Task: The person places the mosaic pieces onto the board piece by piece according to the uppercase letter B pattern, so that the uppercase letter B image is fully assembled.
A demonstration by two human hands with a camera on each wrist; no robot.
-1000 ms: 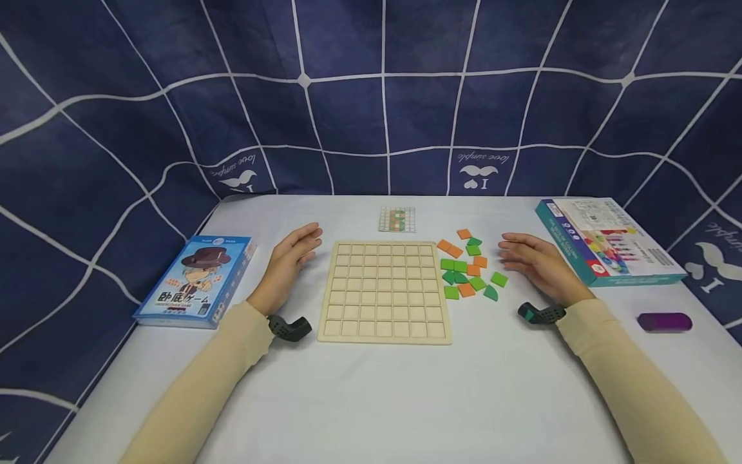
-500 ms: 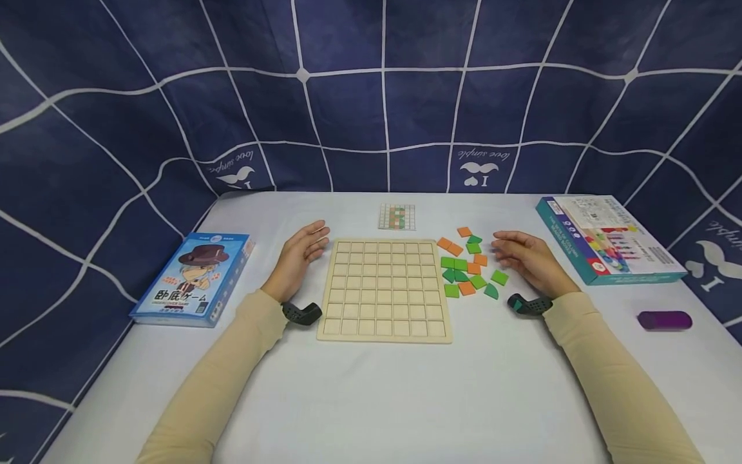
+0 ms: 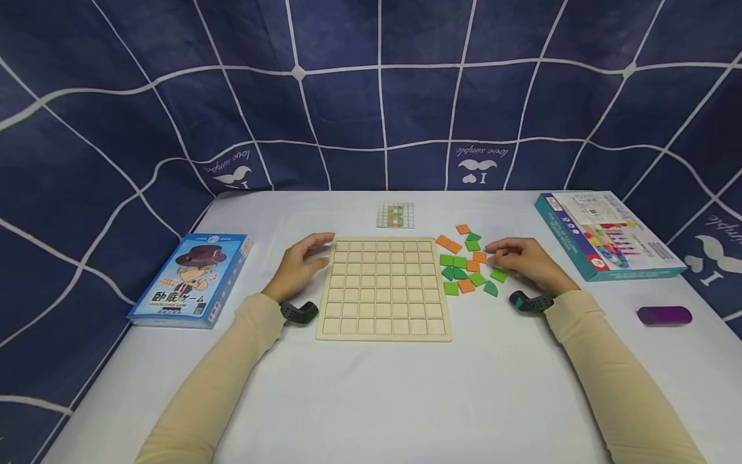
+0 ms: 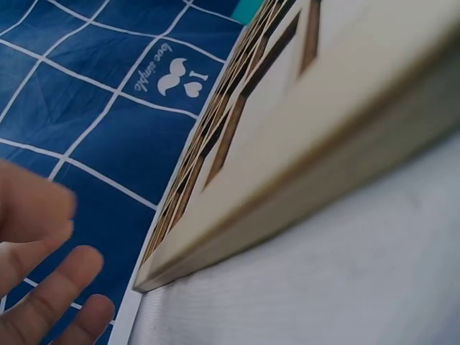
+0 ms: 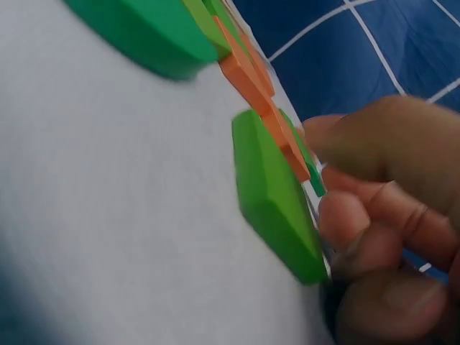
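Tiles, orange and green, lie scattered on the bench off the right edge of the gridded board; some square, some with a curved side. Right grip: fingers loosely bent at the outer edge of the scatter, nearest an orange square and a green square; I see nothing pinched, contact uncertain. Left grip: thumb and fingers apart, holding nothing, just beside the board's far left corner; whether a fingertip touches the rim, I cannot tell. Handling, my estimate: tiles light, stiff, probably wood, hard to break, perhaps a little slick on the coloured faces. Right-wrist view shows a fair thickness, so best hold is thumb and forefinger on opposite side faces; where tiles abut, as with the paired green squares, take the free edges. Board likely rigid, light for its breadth; hold by the rim. Pattern card beyond it: thin, likely bends easily.
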